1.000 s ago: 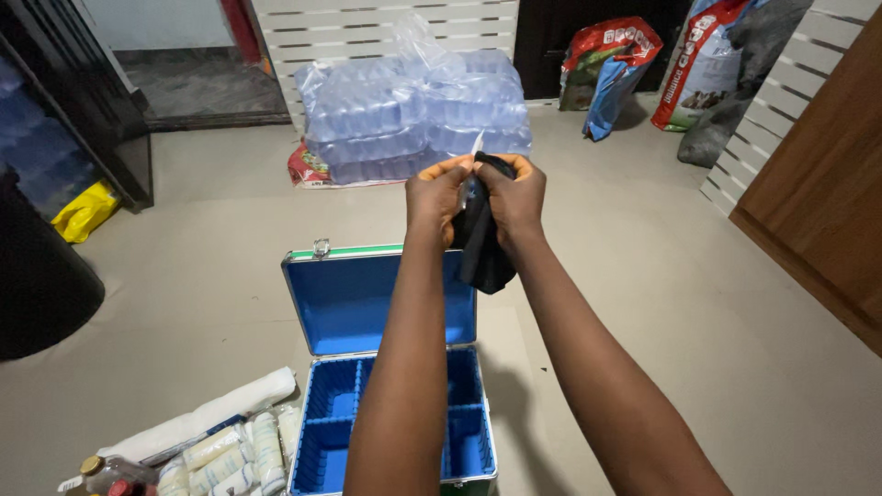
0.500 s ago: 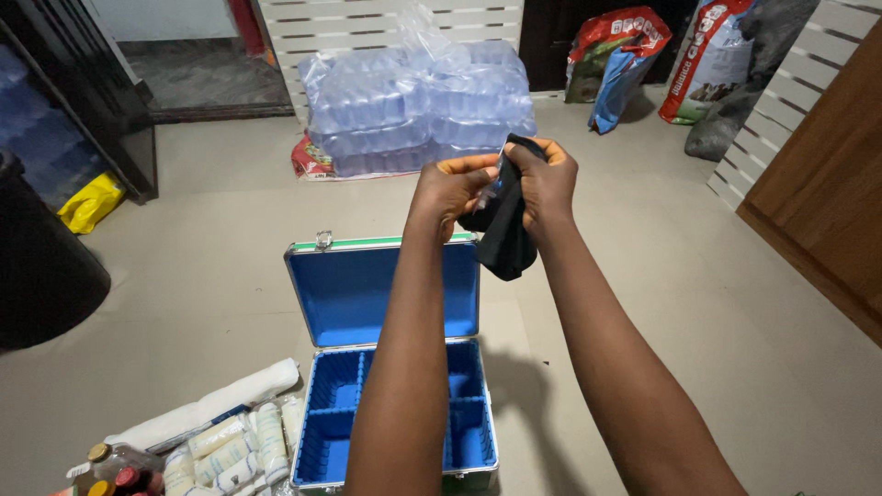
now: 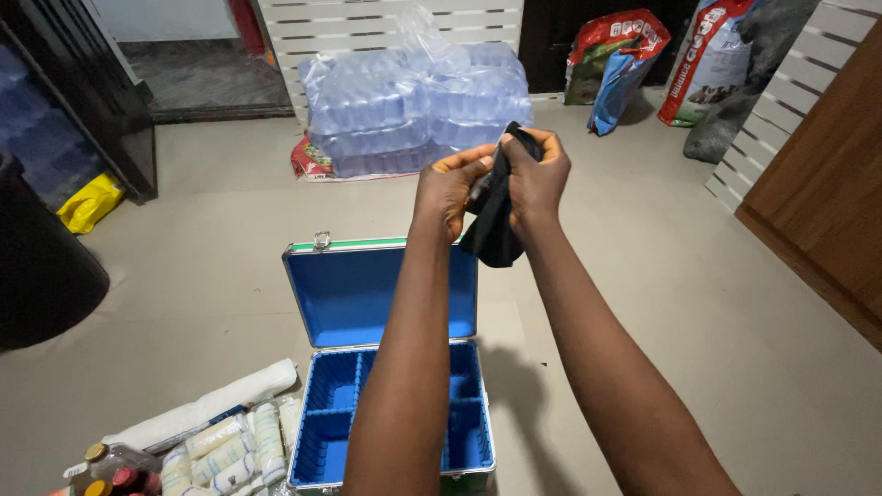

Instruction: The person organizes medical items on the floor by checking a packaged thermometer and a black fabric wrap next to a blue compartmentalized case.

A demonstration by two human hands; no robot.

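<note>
Both arms are raised over the open blue case (image 3: 381, 294). The left hand (image 3: 448, 188) and right hand (image 3: 537, 174) each pinch the upper edge of one black cloth (image 3: 491, 220), held in the air above the case lid; it hangs limp between them.

Judgement: the cloth is light, soft and pliable, not fragile, not slippery; the top hem or corners are the sound place to hold it.

Count: one cloth, one case with divided tray, one stack of wrapped water bottles (image 3: 413, 101) far centre, several bandage rolls (image 3: 230, 445) near left, two printed sacks (image 3: 625, 64) far right.
</note>
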